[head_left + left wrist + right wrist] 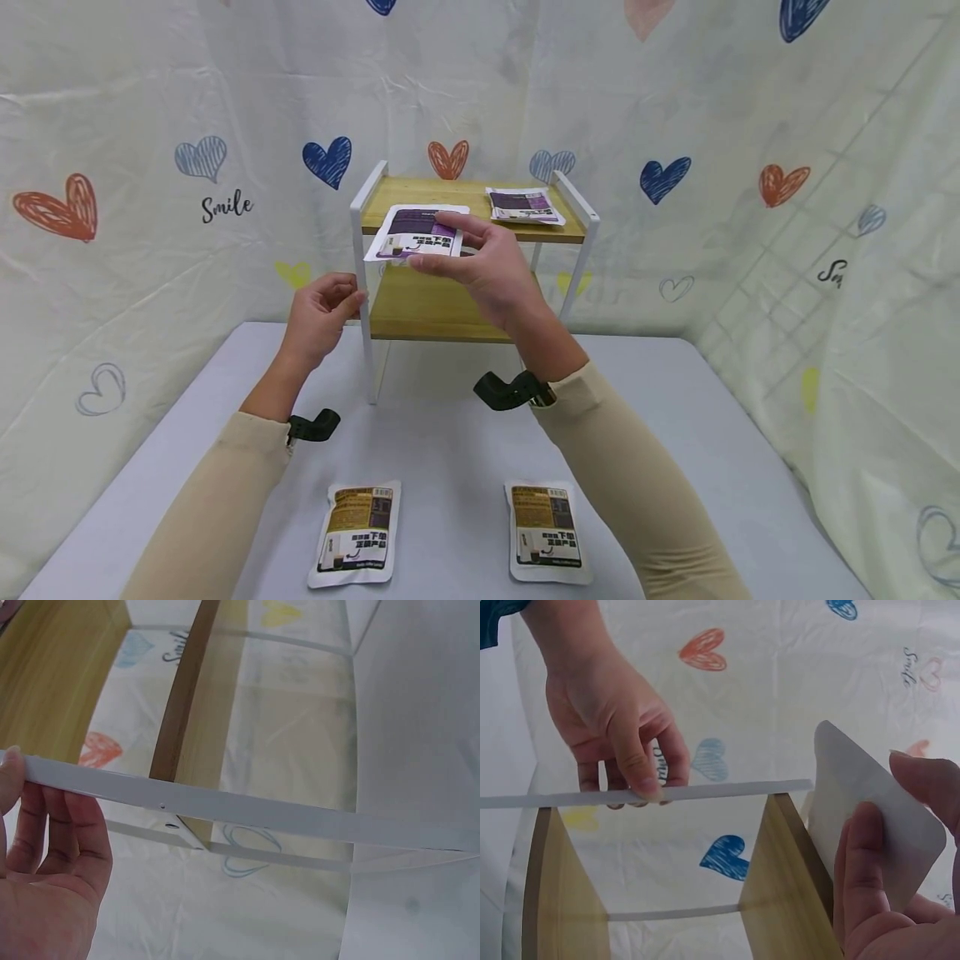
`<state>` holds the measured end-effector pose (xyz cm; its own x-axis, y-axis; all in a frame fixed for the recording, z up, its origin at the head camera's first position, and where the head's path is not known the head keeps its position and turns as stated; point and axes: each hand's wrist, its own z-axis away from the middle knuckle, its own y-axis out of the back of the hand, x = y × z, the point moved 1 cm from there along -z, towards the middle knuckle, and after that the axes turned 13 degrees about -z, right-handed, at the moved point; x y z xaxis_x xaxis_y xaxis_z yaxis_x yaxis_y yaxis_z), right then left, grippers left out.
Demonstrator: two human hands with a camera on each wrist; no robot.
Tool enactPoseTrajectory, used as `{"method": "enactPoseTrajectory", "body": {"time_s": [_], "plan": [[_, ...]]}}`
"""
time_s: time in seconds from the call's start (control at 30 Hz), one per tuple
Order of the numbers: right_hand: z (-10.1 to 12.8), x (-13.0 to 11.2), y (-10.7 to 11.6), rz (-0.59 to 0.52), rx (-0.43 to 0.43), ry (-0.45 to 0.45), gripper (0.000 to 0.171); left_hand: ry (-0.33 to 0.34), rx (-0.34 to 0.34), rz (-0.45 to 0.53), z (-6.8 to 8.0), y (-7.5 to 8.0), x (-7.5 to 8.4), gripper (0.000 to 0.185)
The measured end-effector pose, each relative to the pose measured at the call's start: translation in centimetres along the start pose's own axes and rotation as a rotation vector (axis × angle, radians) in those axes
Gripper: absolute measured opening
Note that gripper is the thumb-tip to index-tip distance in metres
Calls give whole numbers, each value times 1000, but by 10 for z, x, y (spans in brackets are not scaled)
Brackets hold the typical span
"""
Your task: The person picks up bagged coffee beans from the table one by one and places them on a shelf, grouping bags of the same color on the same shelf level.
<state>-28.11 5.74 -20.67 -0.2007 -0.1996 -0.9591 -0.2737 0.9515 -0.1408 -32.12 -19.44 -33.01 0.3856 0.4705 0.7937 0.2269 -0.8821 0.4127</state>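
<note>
Your right hand (pixel 491 271) pinches the flat purple-and-white foil pouch (pixel 417 232), long axis left-right; left hand (pixel 321 315) fingers clamp the white metal rack post (pixel 361 275).

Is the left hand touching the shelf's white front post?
Touching: in the right wrist view the left hand has its fingers curled round the white post.

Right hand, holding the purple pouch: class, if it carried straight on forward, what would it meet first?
Probably the rack's top shelf: the right hand holds the purple pouch just before its front edge. Depth is uncertain.
</note>
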Motion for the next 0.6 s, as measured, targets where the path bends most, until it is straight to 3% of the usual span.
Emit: {"method": "enactPoseTrajectory", "body": {"time_s": [0.6], "plan": [[-12,1,1,78,63,54,58,-26,11,3,-1,0,-5,34]]}}
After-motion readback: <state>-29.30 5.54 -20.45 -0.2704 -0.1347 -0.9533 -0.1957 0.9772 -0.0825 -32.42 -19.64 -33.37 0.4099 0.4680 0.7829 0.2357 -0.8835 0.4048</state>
